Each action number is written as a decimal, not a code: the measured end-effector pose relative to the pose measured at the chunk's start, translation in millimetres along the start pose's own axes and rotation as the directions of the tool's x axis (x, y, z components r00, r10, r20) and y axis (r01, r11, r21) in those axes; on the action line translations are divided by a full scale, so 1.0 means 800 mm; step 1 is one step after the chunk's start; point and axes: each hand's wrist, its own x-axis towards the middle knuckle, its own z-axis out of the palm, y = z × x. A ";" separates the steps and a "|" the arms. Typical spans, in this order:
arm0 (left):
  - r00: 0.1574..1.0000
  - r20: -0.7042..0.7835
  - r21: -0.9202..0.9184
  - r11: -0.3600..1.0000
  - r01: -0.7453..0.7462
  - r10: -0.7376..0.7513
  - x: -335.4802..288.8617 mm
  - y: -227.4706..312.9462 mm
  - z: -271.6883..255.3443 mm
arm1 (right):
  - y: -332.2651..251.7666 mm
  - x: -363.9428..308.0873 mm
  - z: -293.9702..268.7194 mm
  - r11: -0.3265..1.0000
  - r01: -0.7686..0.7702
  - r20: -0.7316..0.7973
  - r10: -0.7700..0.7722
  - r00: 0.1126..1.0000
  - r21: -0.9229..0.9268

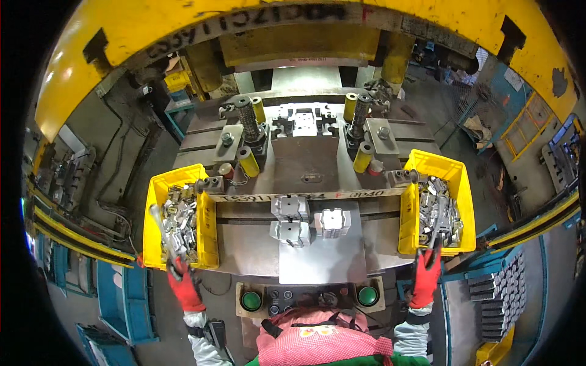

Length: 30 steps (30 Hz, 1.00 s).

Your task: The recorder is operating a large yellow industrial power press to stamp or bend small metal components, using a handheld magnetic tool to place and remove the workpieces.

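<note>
My left hand (184, 288), in a red glove with dark fingers, is closed round a long light-grey metal tool (162, 229). That tool slants up over the left yellow bin (209, 238), which holds many small metal pieces (181, 222); motion blurs its tip. At the near edge of the right yellow bin (408, 222), my right hand (426, 277) is closed round a slim grey tool (436, 236). Its far end lies among the metal pieces (448, 213), so its exact kind is hard to make out. Between the bins stand three stacks of shaped metal parts (332, 222), apart from both hands.
Behind the stacks is a press die (305, 122) between guide posts (247, 119) and yellow cylinders (362, 157). A yellow press frame (244, 12) arches overhead. Two green buttons (251, 300) sit on the control panel (311, 297) before me. Stacked metal parts (503, 299) stand at lower right.
</note>
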 end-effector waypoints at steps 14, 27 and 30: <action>0.646 0.763 -0.115 0.990 0.087 0.032 0.056 0.148 0.341 | -0.061 -0.041 0.049 0.958 -0.044 0.403 -0.077 0.912 0.282; 0.982 0.171 0.292 0.949 -0.123 0.075 0.039 -0.032 -0.025 | -0.042 -0.055 0.044 0.979 -0.082 0.634 -0.057 0.772 0.187; 0.971 0.120 0.329 0.931 0.157 -0.206 0.010 -0.017 -0.034 | -0.052 -0.057 0.056 0.988 -0.101 0.723 -0.013 0.690 0.114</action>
